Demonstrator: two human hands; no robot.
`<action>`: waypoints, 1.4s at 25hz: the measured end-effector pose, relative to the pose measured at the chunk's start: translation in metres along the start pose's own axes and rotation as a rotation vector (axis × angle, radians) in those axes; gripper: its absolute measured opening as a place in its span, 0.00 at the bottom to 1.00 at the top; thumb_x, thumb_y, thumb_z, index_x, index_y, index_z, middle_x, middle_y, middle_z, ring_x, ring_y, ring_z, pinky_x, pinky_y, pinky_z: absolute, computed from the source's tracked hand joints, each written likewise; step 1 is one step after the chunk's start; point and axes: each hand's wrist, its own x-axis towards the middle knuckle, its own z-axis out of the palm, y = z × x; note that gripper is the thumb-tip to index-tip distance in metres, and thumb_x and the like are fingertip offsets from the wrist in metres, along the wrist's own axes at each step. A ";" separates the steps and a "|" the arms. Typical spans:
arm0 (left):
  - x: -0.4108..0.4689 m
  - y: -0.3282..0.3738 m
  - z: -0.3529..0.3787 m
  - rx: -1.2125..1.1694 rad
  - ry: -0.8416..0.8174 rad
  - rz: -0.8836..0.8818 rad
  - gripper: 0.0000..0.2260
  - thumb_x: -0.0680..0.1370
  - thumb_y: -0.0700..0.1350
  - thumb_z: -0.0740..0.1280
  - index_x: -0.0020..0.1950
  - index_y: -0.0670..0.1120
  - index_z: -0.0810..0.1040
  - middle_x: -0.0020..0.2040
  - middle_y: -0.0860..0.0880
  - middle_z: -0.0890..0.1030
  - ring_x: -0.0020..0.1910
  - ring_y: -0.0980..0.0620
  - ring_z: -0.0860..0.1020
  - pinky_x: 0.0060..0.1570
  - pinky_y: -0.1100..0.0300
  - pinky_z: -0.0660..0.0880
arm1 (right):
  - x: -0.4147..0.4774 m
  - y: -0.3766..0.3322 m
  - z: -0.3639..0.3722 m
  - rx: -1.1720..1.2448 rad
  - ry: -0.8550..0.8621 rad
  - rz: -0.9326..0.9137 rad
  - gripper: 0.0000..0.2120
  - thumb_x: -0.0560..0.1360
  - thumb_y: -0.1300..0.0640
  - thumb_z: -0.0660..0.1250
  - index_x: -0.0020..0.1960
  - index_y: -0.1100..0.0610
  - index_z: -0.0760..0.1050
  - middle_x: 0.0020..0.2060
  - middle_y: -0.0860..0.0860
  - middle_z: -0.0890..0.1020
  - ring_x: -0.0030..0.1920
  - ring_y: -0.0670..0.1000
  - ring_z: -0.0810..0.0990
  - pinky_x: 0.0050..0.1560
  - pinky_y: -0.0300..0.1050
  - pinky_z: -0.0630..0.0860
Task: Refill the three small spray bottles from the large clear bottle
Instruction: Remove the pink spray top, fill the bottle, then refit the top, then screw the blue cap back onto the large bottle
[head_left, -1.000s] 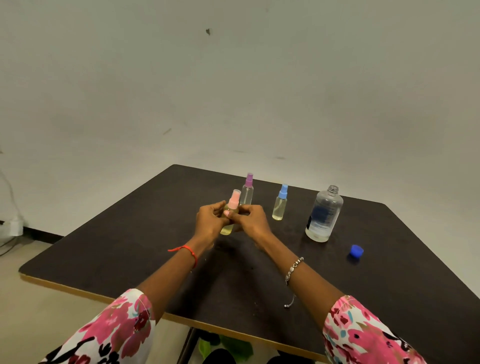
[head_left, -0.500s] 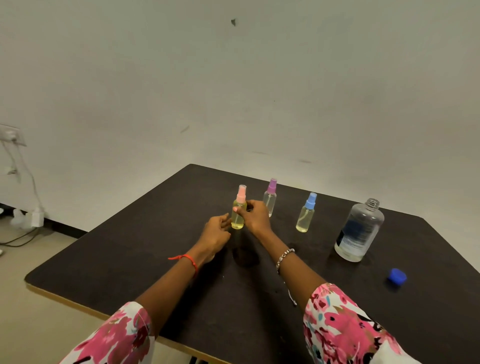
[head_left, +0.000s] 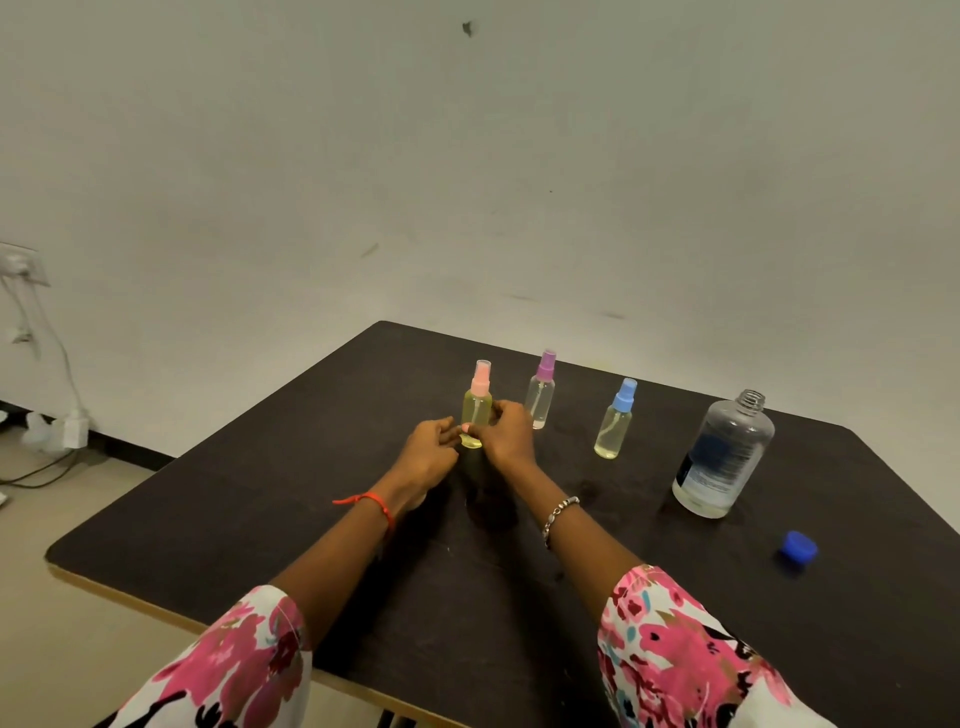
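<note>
Three small spray bottles stand in a row on the dark table (head_left: 260, 509). The pink-capped bottle (head_left: 477, 402) holds yellowish liquid nearly to its shoulder and stands upright; my right hand (head_left: 506, 434) grips its lower body. My left hand (head_left: 428, 457) is just left of it, fingers loosely curled, fingertips close to the bottle's base. The purple-capped bottle (head_left: 542, 389) stands behind my right hand. The blue-capped bottle (head_left: 614, 421) holds a little yellowish liquid. The large clear bottle (head_left: 724, 457) stands uncapped at the right.
A blue cap (head_left: 799, 546) lies on the table near the right front, apart from the large bottle. A plain wall rises behind the table. At the far left a wall socket (head_left: 21, 262) with hanging cables is over the floor.
The pink-capped bottle went from tilted between both hands to standing upright on the table. My left hand has come off it and drawn slightly back. The camera view shifted left.
</note>
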 end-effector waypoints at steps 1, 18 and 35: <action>0.000 0.000 0.002 -0.010 0.022 -0.005 0.29 0.73 0.24 0.55 0.73 0.35 0.54 0.71 0.38 0.67 0.70 0.45 0.67 0.69 0.55 0.66 | -0.002 0.001 -0.004 -0.008 -0.005 0.024 0.20 0.67 0.63 0.74 0.56 0.67 0.73 0.50 0.61 0.79 0.51 0.56 0.78 0.48 0.45 0.75; -0.043 0.040 0.139 0.056 0.081 0.019 0.14 0.69 0.29 0.66 0.54 0.36 0.74 0.53 0.38 0.77 0.50 0.45 0.75 0.38 0.60 0.71 | -0.073 0.056 -0.280 -0.222 0.145 0.223 0.11 0.70 0.62 0.67 0.30 0.64 0.75 0.26 0.56 0.75 0.23 0.48 0.68 0.21 0.35 0.64; -0.010 0.030 0.145 0.156 -0.207 -0.004 0.32 0.73 0.26 0.53 0.76 0.41 0.51 0.76 0.43 0.57 0.75 0.47 0.57 0.73 0.54 0.60 | -0.009 0.063 -0.147 -0.010 -0.019 0.215 0.21 0.77 0.65 0.58 0.68 0.59 0.59 0.54 0.58 0.74 0.32 0.49 0.73 0.30 0.43 0.74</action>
